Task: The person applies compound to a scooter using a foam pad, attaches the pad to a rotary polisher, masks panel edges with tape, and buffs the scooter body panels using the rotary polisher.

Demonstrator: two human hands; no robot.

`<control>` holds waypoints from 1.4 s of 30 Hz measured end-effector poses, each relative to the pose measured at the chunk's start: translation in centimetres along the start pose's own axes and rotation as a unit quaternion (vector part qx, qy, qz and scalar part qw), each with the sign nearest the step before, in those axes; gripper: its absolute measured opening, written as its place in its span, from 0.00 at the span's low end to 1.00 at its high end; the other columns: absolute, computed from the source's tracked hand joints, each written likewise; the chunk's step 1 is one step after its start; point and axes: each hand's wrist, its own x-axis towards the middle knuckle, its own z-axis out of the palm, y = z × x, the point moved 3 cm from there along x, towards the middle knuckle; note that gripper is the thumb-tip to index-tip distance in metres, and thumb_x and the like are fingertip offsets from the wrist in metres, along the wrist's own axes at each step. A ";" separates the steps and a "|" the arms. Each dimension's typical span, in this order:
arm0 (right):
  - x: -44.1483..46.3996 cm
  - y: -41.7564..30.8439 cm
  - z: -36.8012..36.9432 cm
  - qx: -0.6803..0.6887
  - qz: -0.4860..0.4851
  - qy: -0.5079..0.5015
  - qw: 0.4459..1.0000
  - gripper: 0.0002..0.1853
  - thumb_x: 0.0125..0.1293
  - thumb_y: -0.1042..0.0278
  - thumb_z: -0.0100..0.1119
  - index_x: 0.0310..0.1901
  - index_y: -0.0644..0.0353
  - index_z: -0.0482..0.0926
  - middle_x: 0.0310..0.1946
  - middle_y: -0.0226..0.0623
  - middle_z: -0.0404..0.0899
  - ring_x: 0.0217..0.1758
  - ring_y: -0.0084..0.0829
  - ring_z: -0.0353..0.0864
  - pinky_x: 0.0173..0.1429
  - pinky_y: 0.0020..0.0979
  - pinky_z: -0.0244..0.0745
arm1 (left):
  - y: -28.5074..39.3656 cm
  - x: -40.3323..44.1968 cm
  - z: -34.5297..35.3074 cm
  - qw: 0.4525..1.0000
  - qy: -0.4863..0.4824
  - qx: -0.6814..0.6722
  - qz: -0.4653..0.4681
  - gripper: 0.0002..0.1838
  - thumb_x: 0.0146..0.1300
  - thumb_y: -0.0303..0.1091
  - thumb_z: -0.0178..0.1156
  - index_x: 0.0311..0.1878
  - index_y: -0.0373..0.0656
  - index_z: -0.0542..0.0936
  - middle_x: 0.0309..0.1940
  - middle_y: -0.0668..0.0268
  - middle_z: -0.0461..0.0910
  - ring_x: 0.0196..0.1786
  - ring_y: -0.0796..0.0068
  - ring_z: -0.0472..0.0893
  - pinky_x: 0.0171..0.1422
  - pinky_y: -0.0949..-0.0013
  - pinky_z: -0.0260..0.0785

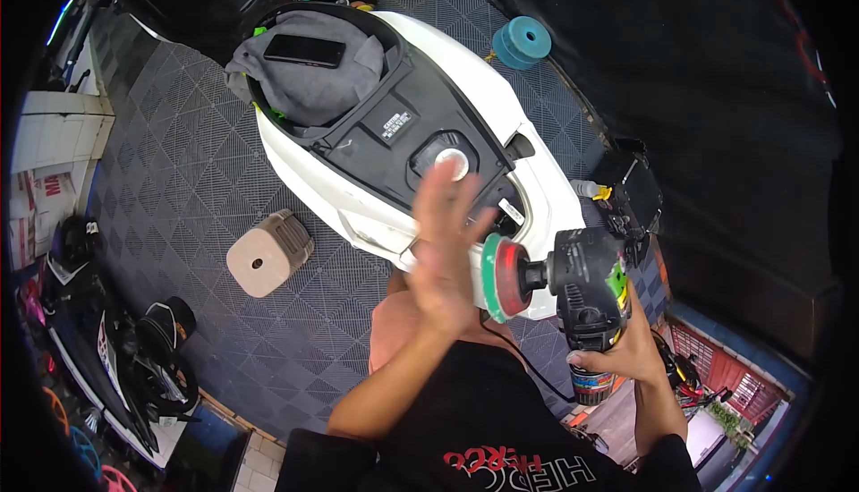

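Observation:
My right hand (pixel 633 342) is wrapped round the body of a black electric polisher (pixel 586 300). Its round pad (pixel 493 277), with a green rim and a red backing, faces left toward my other hand. Raised beside the pad, my left hand (pixel 443 255) is blurred, with its fingers stretched out and nothing visible in them. Whether it touches the pad I cannot tell. Behind it stands a white scooter body (pixel 313 183) with the seat raised. The scooter's white fuel cap (pixel 453 165) lies just past my left fingertips.
A black phone (pixel 304 51) rests on a grey cloth (pixel 335 89) in the seat compartment. A beige stool (pixel 268 255) stands left on the patterned floor, a blue spool-like object (pixel 522 43) at the upper right. Scooter parts (pixel 107 349) line the left side; a cord (pixel 528 358) trails below the polisher.

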 end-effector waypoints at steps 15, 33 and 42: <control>3.9 1.3 0.6 0.203 0.049 0.045 0.977 0.44 0.40 0.57 0.76 0.57 0.70 0.67 0.43 0.42 0.78 0.43 0.33 0.81 0.50 0.33 0.77 | -9.8 -12.8 9.4 0.950 -0.129 -0.140 -0.249 0.49 0.49 0.31 0.74 0.69 0.38 0.52 0.58 0.57 0.67 0.62 0.67 0.69 0.65 0.62 0.63; 8.3 -2.3 2.6 -0.345 0.161 -0.189 0.905 0.45 0.42 0.56 0.74 0.56 0.71 0.59 0.41 0.60 0.79 0.44 0.54 0.82 0.49 0.42 0.75 | -11.9 -13.8 12.5 0.801 -0.190 -0.382 -0.420 0.35 0.47 0.38 0.75 0.56 0.34 0.71 0.46 0.63 0.75 0.51 0.74 0.74 0.53 0.69 0.70; 8.1 -1.7 3.2 -0.324 0.104 -0.163 0.926 0.48 0.40 0.59 0.79 0.59 0.71 0.59 0.41 0.54 0.80 0.45 0.47 0.83 0.52 0.36 0.76 | -11.5 -13.6 10.8 0.837 -0.200 -0.316 -0.399 0.28 0.51 0.39 0.74 0.51 0.33 0.76 0.45 0.61 0.79 0.48 0.72 0.78 0.53 0.69 0.70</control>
